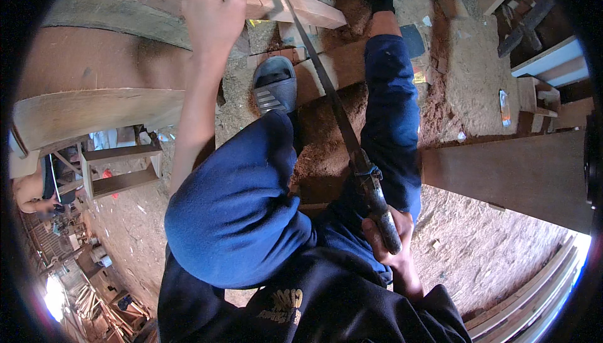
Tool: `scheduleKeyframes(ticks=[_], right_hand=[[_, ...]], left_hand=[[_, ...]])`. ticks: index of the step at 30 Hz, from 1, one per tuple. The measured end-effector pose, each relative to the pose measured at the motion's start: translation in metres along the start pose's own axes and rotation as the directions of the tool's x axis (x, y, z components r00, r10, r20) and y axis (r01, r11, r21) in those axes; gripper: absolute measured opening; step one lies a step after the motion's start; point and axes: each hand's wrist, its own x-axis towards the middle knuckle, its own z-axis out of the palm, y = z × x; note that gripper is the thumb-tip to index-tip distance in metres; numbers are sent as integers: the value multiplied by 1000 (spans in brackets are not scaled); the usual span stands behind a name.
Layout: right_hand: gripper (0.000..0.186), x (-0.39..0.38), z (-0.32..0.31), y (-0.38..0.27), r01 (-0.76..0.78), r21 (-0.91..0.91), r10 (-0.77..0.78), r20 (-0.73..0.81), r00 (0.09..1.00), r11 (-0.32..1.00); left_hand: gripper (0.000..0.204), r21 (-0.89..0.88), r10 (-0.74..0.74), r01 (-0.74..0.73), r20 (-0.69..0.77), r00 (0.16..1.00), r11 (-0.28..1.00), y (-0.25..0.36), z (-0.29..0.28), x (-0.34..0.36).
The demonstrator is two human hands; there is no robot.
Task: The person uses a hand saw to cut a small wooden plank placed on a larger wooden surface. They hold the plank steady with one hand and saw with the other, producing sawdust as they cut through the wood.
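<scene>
My left hand [213,10] grips a pale wooden beam [314,11] at the top of the view, its fingers curled over the near end. My right hand [392,236] is closed on the worn handle of a long dark handsaw [333,95], low at the centre right by my thigh. The narrow blade runs up and away from that hand and crosses the beam just right of my left hand; whether it is cutting into the wood I cannot tell. A grey slide sandal [274,85] is below the beam, and my right leg stretches up beside the saw.
Large wooden panels [100,60] stand at upper left, with a small open wooden frame [119,170] below. A broad board [502,180] lies at right. Stools and offcuts [535,95] edge the dusty floor [477,230]. A shirtless person [34,189] is at far left among stacked wood.
</scene>
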Motion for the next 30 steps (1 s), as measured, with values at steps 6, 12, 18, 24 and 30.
scheduleKeyframes(ticks=[6,12,18,24,30], right_hand=[[16,4,10,-7,-28,66,31,-46,998,997],[17,-19,11,3,-13,56,15,-44,999,998],[12,5,11,-2,-29,133,40,-82,996,991],[11,29,17,-2,19,165,-5,-88,996,986],[9,-1,25,8,46,78,-39,-90,995,996]], left_hand=[[19,-24,-38,37,-20,999,999,0,2,-2],[20,-44,-49,48,-21,999,998,2,2,-3],[19,-27,16,-16,15,1000,1000,17,1,-14],[18,-15,-26,25,-49,998,1000,4,2,-12],[18,-27,-81,80,-35,996,996,16,-1,-20]])
